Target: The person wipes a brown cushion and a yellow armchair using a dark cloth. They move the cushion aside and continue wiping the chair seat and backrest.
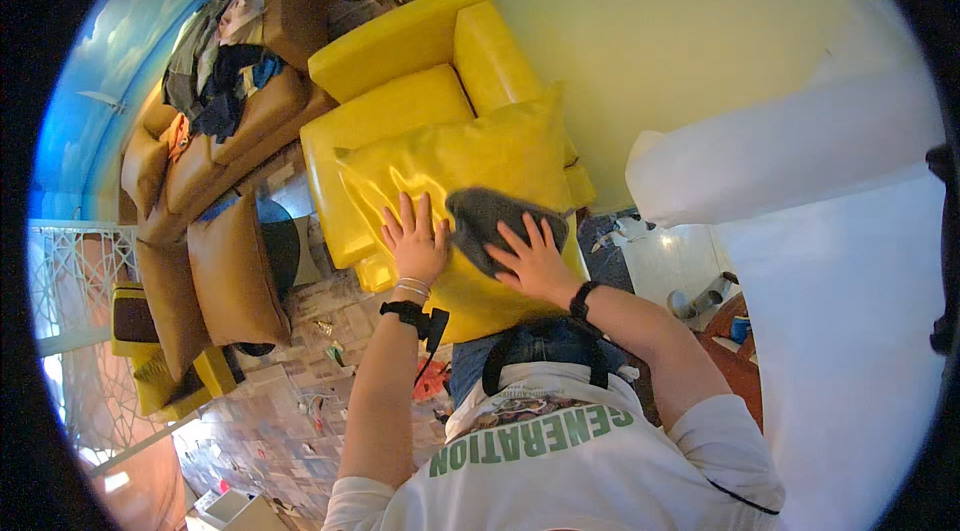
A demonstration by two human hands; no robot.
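A large glossy yellow cushion [487, 156] lies before me, partly over a yellow armchair [390, 107]. My left hand [420, 246] rests flat on the cushion with its fingers spread. On the cushion's right part lies a dark grey cloth [480, 227]; my right hand [536, 261] presses on it with the fingers apart, not gripped round it. The cloth's left edge is close to my left hand. Black bands are on both wrists.
A tan sofa [262, 118] with piled clothes [225, 73] stands at upper left, tan cushions [229, 268] below it. White sheeting [840, 306] hangs or stands at right. Small scraps lie on the patterned floor [277, 418]. A white box [232, 508] is at bottom left.
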